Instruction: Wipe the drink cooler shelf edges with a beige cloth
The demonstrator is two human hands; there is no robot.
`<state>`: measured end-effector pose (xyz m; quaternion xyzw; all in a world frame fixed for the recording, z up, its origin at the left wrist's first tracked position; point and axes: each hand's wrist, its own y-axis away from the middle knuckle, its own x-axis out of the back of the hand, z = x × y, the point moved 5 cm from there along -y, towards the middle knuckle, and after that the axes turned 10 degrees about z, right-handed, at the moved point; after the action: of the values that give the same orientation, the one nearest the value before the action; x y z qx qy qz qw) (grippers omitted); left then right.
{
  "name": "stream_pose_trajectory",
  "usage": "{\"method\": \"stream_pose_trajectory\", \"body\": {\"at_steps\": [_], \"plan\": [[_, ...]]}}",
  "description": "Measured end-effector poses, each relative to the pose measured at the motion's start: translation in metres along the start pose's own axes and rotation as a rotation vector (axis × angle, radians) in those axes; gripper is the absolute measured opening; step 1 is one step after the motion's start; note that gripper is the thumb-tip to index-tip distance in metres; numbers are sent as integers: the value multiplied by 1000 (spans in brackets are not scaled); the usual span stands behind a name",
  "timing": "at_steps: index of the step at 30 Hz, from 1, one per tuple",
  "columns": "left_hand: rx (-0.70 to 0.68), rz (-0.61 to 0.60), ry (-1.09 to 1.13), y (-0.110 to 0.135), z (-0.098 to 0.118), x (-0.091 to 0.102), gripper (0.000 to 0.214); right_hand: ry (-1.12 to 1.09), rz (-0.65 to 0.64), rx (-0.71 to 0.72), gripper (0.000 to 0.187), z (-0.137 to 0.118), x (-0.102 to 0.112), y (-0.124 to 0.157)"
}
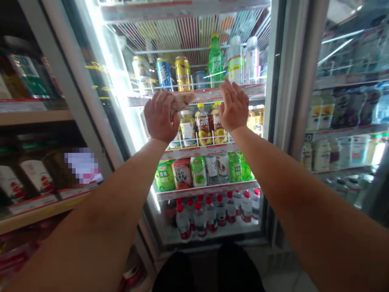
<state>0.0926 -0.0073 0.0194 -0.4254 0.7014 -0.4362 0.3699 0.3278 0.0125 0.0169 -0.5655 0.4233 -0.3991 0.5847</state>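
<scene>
Evidently gripped a cloth (184, 99) in the left hand (161, 115), curled around it at the shelf edge (207, 95), below and left of the green bottle (215, 61). Held the right hand (234, 105) below and right of that bottle, stretched out, slightly spread and apparently empty; could not tell whether touching the edge. Seemed best to press the cloth flat, lightly and evenly, and to stay clear of the tea bottles (204, 126) beneath the green bottle and the cans (182, 74) to its left.

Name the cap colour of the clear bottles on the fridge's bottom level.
The caps are red; they show best in the head view.
</scene>
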Motion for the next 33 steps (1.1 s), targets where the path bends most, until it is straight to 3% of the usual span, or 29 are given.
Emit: {"method": "stream_pose_trajectory", "body": {"at_steps": [3, 8, 13, 18, 23, 27, 29, 33], "plan": [[62, 39, -24, 0, -3, 2, 51, 11, 16, 6, 64, 0, 0, 0], [-107, -102, 94, 3, 5, -5, 52, 4, 7, -3, 64, -1, 1, 1], [30, 10, 0, 3, -7, -2, 53, -11, -12, -20, 63, -1, 2, 0], [-131, -85, 51, 6, 4, -6, 52, -14, -16, -28, 65, -1, 1, 1], [37, -8, -2, 5, -5, -4, 53, 5, -8, -23, 64, -1, 1, 2], [-183, -69, 88, 8, 7, -6, 51, 14, -31, -14, 64, -1, 2, 2], [-230, -73, 107, 9, 10, -5, 49, 10, -47, -12, 64, -2, 1, 2], [-94, 10, 39, 7, 2, -2, 47, -17, -40, -26, 64, -2, 2, 2]]}}
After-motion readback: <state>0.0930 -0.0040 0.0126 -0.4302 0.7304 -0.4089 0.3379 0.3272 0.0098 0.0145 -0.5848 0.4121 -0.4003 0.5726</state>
